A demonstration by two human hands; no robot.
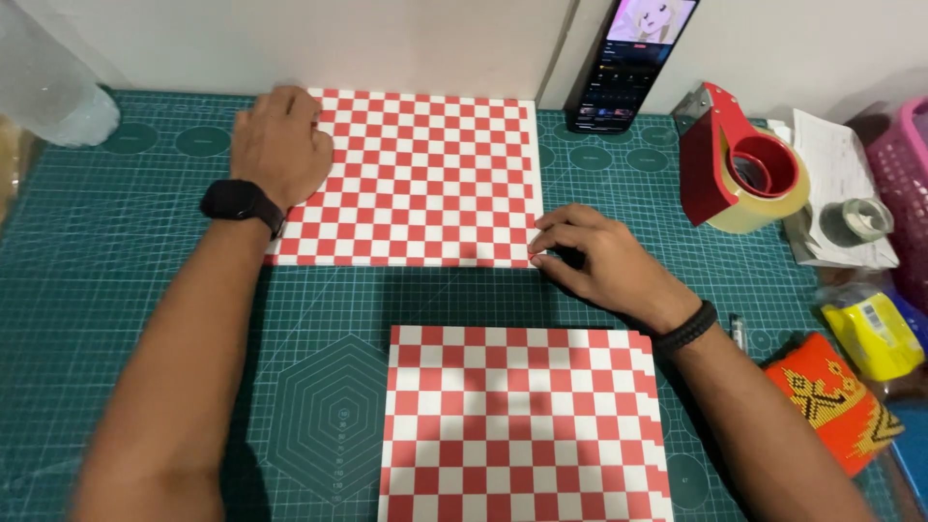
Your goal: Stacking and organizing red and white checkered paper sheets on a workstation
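Head view: two red-and-white checkered sheets are seen on a green cutting mat (145,290) that covers the surface. The far sheet (425,174) lies flat against the wall, and the near sheet (522,425), which looks like a small stack, lies below it, apart from it by a strip of bare mat.

The left hand (280,145) is pressed, knuckles up, on the far sheet's upper left corner; its fingers are curled under and nothing can be seen gripped in them. The right hand (604,261) is set at the sheet's lower right corner, where the fingers (556,242) are drawn nearly together on the paper's edge. Whether the corner is already lifted cannot be told.

The step in hand is judged to be the seating or lifting of the far sheet by opposite corners, possibly for a fold; no crease is yet seen. A light pinch at the right corner would be called for next, with the left corner kept pinned so that the sheet is not slid askew.

A phone (633,63) is propped against the wall, and a red tape dispenser (739,159) stands to the right, well apart from both hands.
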